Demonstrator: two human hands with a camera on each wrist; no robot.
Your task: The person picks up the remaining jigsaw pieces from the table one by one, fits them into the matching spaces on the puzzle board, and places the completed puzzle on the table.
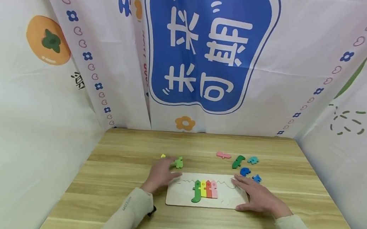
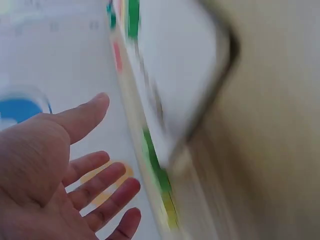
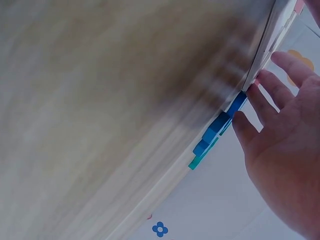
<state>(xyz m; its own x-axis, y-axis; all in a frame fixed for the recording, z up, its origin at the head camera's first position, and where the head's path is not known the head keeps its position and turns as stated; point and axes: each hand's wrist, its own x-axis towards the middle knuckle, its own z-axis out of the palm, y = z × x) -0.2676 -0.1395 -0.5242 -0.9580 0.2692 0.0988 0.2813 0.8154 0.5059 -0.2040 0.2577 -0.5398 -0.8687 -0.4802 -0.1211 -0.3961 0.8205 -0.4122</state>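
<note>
A pale wooden puzzle board lies on the table, with green, yellow, red and pink pieces standing side by side in its middle. Just beyond its far left corner, my left hand reaches over the table beside a light green piece; in the left wrist view its fingers are spread and hold nothing. My right hand rests at the board's right end, thumb by the near corner and fingers on the far one. A dark blue piece and a blue star-like piece lie near its fingertips.
Beyond the board lie a pink piece, a dark green piece and a teal piece. A small yellow piece sits past my left hand. Printed white cloth walls the wooden table at the back and sides.
</note>
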